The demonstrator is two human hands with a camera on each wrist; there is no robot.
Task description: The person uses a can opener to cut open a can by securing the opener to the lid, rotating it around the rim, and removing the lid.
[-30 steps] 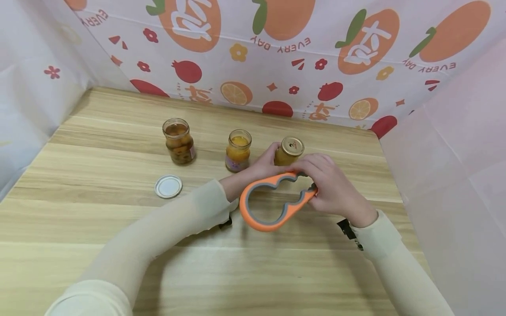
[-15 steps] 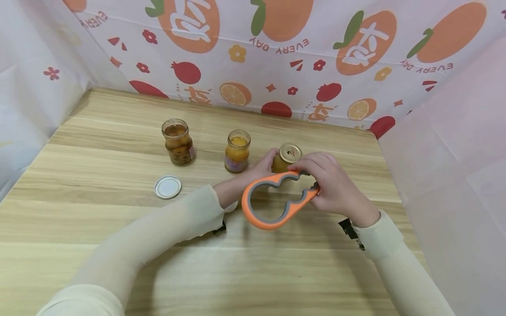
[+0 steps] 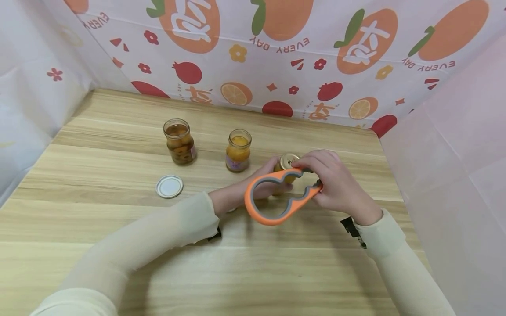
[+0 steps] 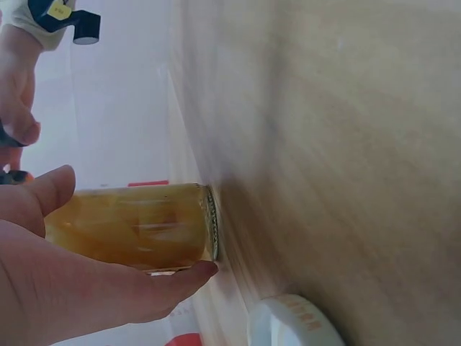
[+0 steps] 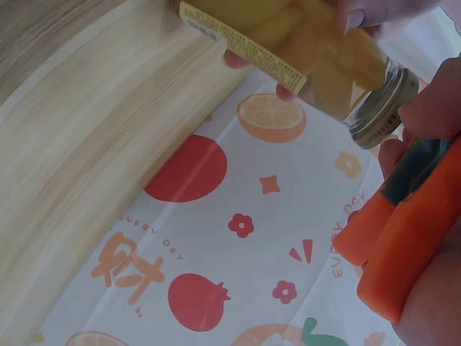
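Note:
My left hand (image 4: 94,288) grips a glass jar (image 4: 137,227) of yellow fruit round its body. The jar's gold lid (image 3: 287,159) is on, facing up in the head view. Whether its base touches the table cannot be told. Held in my right hand (image 3: 336,188) is an orange jar opener (image 3: 250,199) with a grey toothed lining. Its wide loop points left, over the left hand. The right fingers close round the narrow handle end, just beside the lid. In the right wrist view the opener (image 5: 403,245) lies apart from most of the jar.
Two lidless jars stand behind on the wooden table (image 3: 253,272): one with dark fruit (image 3: 179,147), one with orange fruit (image 3: 238,158). A white-faced lid (image 3: 169,186) lies left. A white round object (image 4: 292,321) sits near the left hand. Printed curtains enclose the table.
The left hand has drawn the lidded jar towards the person, under the opener's edge. The right hand and opener have shifted slightly right and up in the view.

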